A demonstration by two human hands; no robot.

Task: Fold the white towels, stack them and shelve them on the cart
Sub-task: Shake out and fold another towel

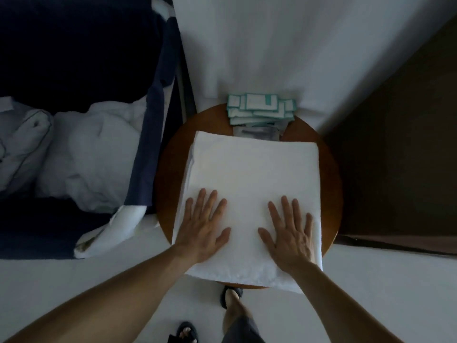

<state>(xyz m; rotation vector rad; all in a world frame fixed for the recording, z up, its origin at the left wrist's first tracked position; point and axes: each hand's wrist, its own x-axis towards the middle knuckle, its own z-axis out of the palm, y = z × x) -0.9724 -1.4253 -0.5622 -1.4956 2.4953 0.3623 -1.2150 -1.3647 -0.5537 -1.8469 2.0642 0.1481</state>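
Round wooden table [330, 169], pale floor [385, 280].

Bedroom, rumpled bedding [94, 154], round table [331, 174]

Dim, bluish, underexposed frame. Soft flat light, no hard shadows or glare. Upper left nearly black. Slightly soft overall; wide-angle bending stretches the edges and corners.

Towel [249, 167] on table [331, 174], packets [259, 107] behind.
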